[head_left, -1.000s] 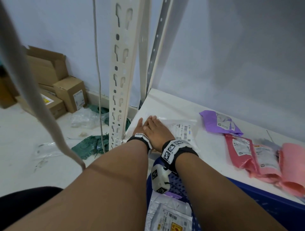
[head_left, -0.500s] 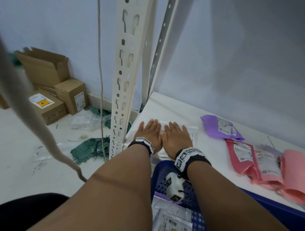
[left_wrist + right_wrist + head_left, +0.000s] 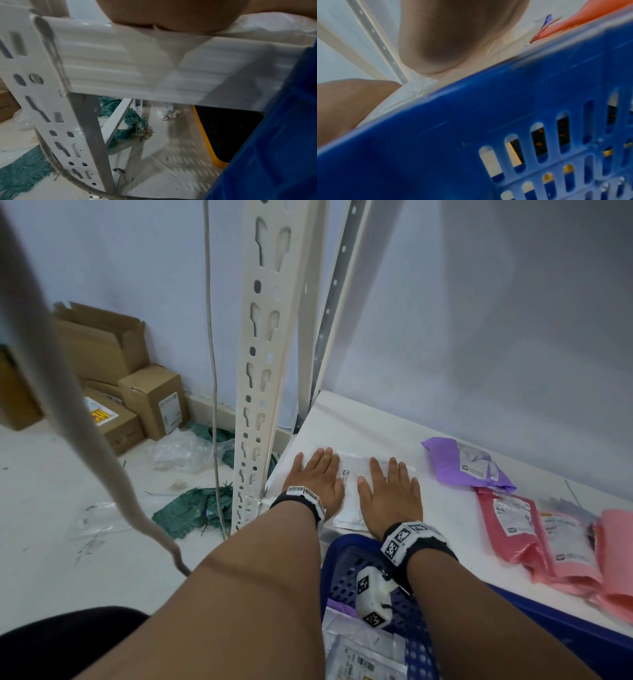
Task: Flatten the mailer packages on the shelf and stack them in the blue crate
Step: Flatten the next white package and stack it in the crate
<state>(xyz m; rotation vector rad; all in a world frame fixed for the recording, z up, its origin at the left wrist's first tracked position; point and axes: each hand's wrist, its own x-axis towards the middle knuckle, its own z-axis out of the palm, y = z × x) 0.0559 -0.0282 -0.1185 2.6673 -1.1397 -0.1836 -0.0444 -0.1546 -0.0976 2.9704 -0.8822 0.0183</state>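
Two flat hands, left hand (image 3: 317,479) and right hand (image 3: 390,494), press white plastic mailer (image 3: 354,474); blue slotted crate (image 3: 346,573) holds some; purple mailer (image 3: 462,463) and pink mailers (image 3: 534,529) right remain.

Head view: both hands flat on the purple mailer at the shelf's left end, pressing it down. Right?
Not quite. In the head view the left hand and right hand lie flat on a white mailer, not the purple mailer, which lies untouched further right. The rest holds: both hands press flat at the left end of the shelf.
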